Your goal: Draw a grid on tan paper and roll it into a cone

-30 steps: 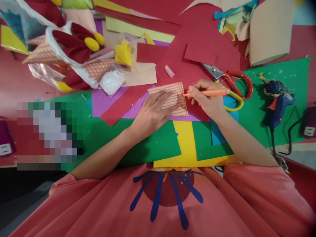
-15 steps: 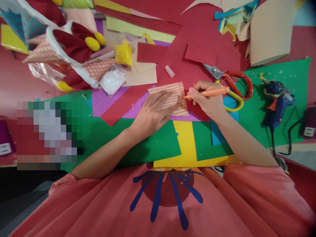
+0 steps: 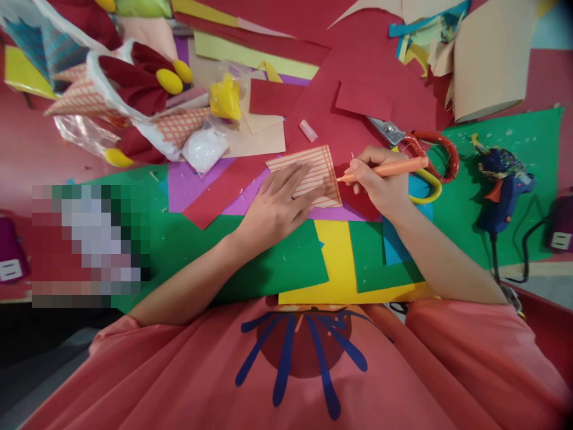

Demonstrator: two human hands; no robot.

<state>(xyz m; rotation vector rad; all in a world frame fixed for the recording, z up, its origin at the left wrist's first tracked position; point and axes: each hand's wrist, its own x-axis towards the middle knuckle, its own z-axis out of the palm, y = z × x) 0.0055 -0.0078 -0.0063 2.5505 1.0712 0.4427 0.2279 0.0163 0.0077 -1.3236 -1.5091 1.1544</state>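
My left hand [image 3: 280,200] lies flat on a cream piece of paper [image 3: 319,160], fingers stretched, pressing it to the table and hiding its lower left part. Orange parallel lines run across that paper, with a few crossing them near its right edge. In my right hand [image 3: 378,179] is an orange marker [image 3: 398,167], gripped between thumb and fingers. Its tip is at the paper's right edge; whether it touches, I cannot tell. The small translucent pink marker cap [image 3: 308,130] lies above the paper. Scissors [image 3: 418,146] with red and yellow handles rest just beyond my right hand.
A blue hot glue gun [image 3: 504,185] with a black cord lies at the right on a green sheet [image 3: 541,137]. Cone-shaped paper pieces with an orange lattice [image 3: 183,125] and a beige paper cylinder [image 3: 490,60] stand farther back. Coloured sheets and scraps overlap across the table.
My right hand and the marker have shifted slightly right, away from the paper's line area. The paper has turned a little under my left hand, which stays flat.
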